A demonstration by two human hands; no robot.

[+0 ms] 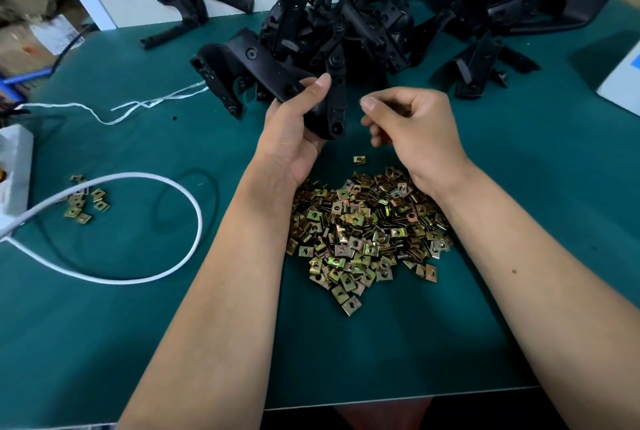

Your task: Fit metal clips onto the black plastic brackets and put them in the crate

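My left hand point(294, 128) grips a black plastic bracket point(263, 73) and holds it up above the green mat, its long arm pointing up and left. Just to the right of it, my right hand point(412, 128) hovers with its fingers curled and the thumb pressed against them. No clip shows between them. A big heap of brass-coloured metal clips point(367, 232) lies on the mat between my forearms. One loose clip point(360, 159) lies just beyond the heap. No crate is in view.
A tangled pile of black brackets point(398, 21) fills the back of the green mat point(554, 187). One bracket point(194, 10) stands apart at the back left. A white cable point(166, 183) loops at the left beside a small group of clips point(85, 202) and a white power strip point(12, 170).
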